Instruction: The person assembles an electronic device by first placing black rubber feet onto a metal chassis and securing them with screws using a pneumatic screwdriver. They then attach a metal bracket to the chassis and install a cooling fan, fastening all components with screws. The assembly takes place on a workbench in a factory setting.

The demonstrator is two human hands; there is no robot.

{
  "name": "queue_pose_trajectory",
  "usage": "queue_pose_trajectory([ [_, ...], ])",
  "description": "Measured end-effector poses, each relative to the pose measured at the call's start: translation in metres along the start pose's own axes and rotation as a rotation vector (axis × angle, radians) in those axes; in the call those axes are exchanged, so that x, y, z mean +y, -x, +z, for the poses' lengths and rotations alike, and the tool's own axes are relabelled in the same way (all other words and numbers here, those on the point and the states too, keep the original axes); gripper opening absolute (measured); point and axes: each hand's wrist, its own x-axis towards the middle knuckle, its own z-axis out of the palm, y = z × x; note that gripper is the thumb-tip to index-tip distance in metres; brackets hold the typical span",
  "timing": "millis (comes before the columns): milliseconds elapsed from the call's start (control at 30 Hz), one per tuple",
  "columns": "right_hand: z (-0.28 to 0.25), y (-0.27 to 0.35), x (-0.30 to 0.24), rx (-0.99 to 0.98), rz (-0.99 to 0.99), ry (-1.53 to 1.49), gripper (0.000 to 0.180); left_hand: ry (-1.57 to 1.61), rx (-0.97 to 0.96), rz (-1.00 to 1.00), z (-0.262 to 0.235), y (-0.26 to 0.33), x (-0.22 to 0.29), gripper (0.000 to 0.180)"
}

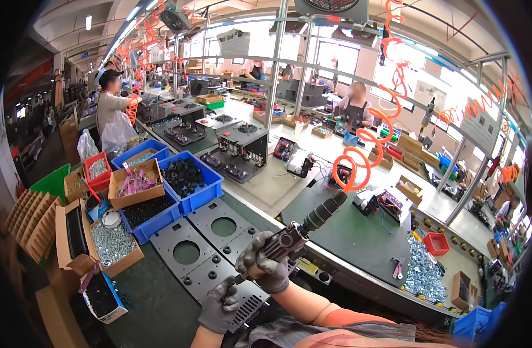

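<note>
My right hand (266,264), in a dark grey glove, is wrapped round a pneumatic screwdriver (321,216). The tool lies slanted, its hose end pointing up and away, its bit end down toward my left hand (220,304). That gloved hand has its fingers curled together right at the bit; whatever they pinch is hidden. Beneath both hands lie two dark grey metal panels (167,236), side by side on the green bench mat (152,313). Each has a large round cutout, and several black round feet (213,274) stand on them. Vent slots show beside my left hand.
Left of the panels stand blue bins (203,200) of black parts, a cardboard box (139,200) with pink pieces and a box of screws (112,243). An orange coiled hose (359,142) hangs ahead. A conveyor line (289,203) carries assemblies; other people work beyond it.
</note>
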Motion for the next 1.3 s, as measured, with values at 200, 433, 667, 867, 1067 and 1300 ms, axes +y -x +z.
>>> queue_pose_trajectory([
  [200,0.0,0.005,-0.006,0.018,0.011,-0.006,0.041,0.065,-0.12,-0.039,-0.004,-0.001,-0.005,0.023],
  [433,0.007,0.011,-0.022,0.058,0.003,0.068,0.046,0.051,-0.135,-0.112,0.009,0.0,-0.012,0.025],
  [667,-0.002,0.016,-0.019,-0.074,0.04,0.003,0.049,0.049,-0.093,-0.105,0.009,0.008,-0.016,0.018],
  [867,-0.003,0.016,-0.021,-0.199,-0.009,0.112,0.028,0.057,-0.071,-0.128,0.002,0.011,-0.018,0.029],
  [1067,-0.034,0.02,-0.02,-0.03,0.058,-0.242,0.04,-0.348,-0.042,-0.041,0.016,0.025,-0.021,0.035],
  [1300,-0.043,0.019,-0.026,0.361,0.061,-0.147,0.04,-1.547,0.27,0.538,0.002,0.0,0.008,0.05],
])
